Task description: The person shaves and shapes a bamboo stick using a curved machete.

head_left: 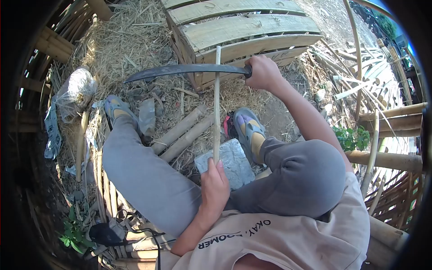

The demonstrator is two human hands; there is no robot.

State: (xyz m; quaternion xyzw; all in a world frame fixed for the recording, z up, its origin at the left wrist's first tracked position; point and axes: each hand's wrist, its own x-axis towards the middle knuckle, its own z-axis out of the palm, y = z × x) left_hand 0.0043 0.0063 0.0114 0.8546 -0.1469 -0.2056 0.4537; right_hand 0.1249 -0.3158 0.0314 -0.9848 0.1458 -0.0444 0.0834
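Observation:
My left hand (214,185) is closed around the lower end of a slim bamboo strip (217,112), which points away from me. In my right hand (264,73) is the dark handle of a machete, its long curved blade (180,69) reaching to the left. Blade and strip cross near the strip's far end; whether they touch I cannot tell. Past the blade stands a slatted wooden crate (247,33), with the strip's tip overlapping its near edge. A pale stone block (231,164) lies below the strip, between my legs.
Two bamboo poles (180,130) lie on the straw-covered ground near my feet. At left are a clear plastic bag (77,92) and an upright stick. Split bamboo pieces (360,85) and a bamboo fence (391,119) stand at right. A black cap-like item (108,233) rests lower left.

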